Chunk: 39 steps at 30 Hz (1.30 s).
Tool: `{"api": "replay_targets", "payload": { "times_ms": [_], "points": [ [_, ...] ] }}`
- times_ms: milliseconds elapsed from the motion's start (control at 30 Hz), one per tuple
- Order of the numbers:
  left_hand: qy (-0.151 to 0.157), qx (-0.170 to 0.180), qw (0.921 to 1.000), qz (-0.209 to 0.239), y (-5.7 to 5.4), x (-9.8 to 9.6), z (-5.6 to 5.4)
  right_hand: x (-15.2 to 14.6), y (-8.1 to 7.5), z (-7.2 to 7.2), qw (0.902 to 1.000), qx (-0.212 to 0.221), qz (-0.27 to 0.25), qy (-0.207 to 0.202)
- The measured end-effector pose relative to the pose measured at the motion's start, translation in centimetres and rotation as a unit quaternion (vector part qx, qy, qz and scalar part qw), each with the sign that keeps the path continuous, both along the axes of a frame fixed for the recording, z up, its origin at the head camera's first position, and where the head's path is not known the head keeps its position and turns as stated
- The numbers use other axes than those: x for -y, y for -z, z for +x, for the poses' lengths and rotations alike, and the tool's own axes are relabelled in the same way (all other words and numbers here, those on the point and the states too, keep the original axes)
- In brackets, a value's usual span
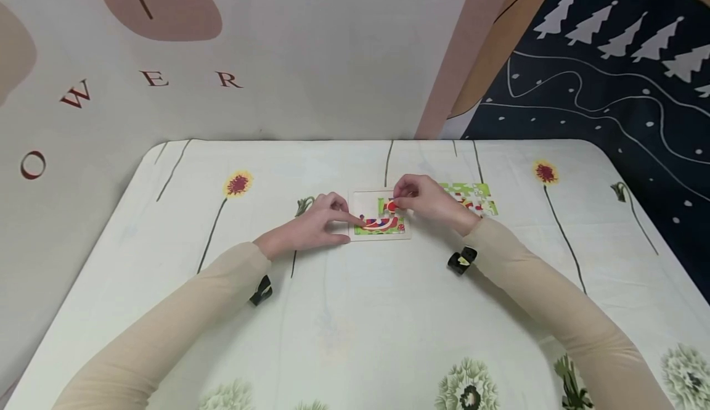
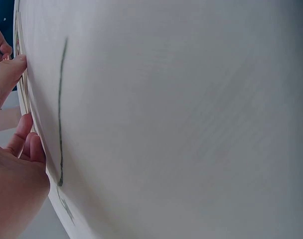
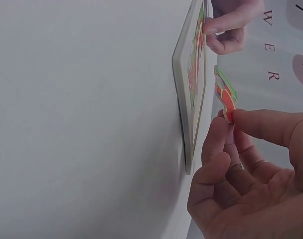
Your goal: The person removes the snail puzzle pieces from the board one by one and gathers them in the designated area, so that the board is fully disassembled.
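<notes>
My right hand [image 1: 426,199] pinches a puzzle piece [image 3: 226,97] between thumb and fingertips, its face red and green with a little blue. It is over the right part of a small pale puzzle board [image 1: 363,202]. Joined pieces [image 1: 383,227] in red, green and white lie along the board's near side. My left hand [image 1: 316,224] is at the board's left, with its index finger stretched onto those pieces and its thumb at the board's edge. In the right wrist view, the held piece is tilted, above the board's surface.
Several loose green and red puzzle pieces [image 1: 468,193] lie on the table just right of the board, partly behind my right hand. A white cloth printed with flowers [image 1: 360,311] covers the table. A pale printed backdrop [image 1: 322,52] stands along the far edge.
</notes>
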<state>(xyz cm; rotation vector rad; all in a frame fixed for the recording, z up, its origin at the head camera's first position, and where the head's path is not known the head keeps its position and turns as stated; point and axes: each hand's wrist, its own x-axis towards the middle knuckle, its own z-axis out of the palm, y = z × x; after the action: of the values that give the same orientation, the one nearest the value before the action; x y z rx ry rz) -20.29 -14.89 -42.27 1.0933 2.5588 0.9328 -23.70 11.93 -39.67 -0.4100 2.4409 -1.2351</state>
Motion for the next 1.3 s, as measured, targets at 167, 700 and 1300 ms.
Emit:
{"api": "replay_targets", "payload": {
  "times_ms": [167, 700, 1300],
  "points": [
    [0.0, 0.002, 1.0, 0.004, 0.0, 0.0, 0.0, -0.6, 0.1, 0.0, 1.0, -0.002, -0.005, -0.001],
    [0.0, -0.001, 1.0, 0.006, -0.1, 0.1, 0.1, -3.2, -0.3, 0.1, 0.9994, 0.003, 0.028, 0.021],
    [0.002, -0.01, 0.9999, 0.008, 0.0, 0.0, 0.2, -6.4, -0.3, 0.3, 0.998, -0.002, 0.056, 0.029]
  ]
}}
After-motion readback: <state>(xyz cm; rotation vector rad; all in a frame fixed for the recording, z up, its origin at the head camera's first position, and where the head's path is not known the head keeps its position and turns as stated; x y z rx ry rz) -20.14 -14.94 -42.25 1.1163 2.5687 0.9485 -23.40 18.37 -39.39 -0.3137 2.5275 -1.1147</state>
